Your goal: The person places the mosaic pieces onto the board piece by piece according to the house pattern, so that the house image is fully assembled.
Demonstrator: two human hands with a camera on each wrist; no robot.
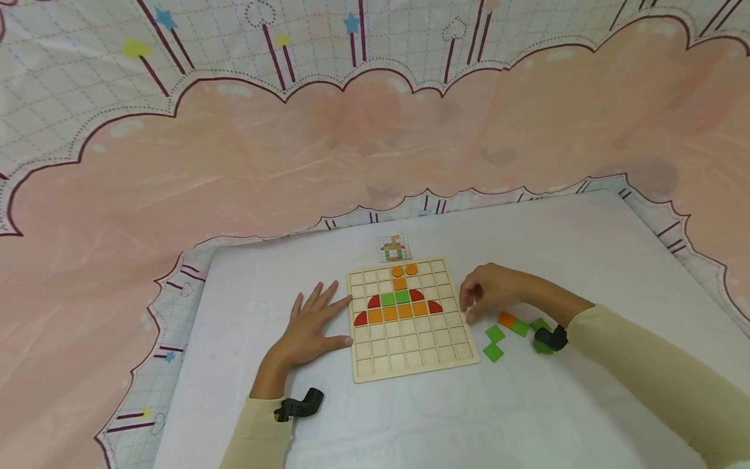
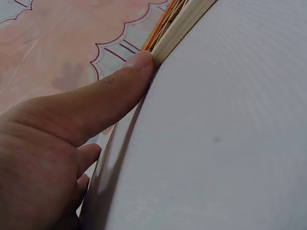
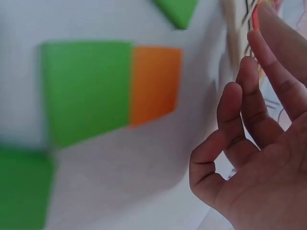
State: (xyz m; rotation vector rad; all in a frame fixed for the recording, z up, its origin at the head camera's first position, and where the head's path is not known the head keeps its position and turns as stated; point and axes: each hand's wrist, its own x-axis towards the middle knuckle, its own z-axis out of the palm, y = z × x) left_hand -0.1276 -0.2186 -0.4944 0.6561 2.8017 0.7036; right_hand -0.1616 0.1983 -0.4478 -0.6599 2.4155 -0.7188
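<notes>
A square wooden grid board [image 1: 416, 339] lies on the white table. Set in its cells are two orange discs [image 1: 398, 271] at the top, an orange square [image 1: 400, 284] below, a row of green squares [image 1: 388, 299] between red quarter-rounds, and an orange row ended by red quarter-rounds. My left hand [image 1: 310, 329] lies spread at the board's left side, its thumb [image 2: 112, 93] against the edge. Just off the right edge hovers my right hand [image 1: 492, 290], fingers loosely bent, with no piece showing between them in the right wrist view.
Several loose green squares [image 1: 493, 352] and an orange piece [image 1: 506, 318] lie right of the board, some partly under the right forearm. Behind the board is a small pattern card [image 1: 395, 248]. A pink patterned cloth [image 1: 263, 163] borders the table.
</notes>
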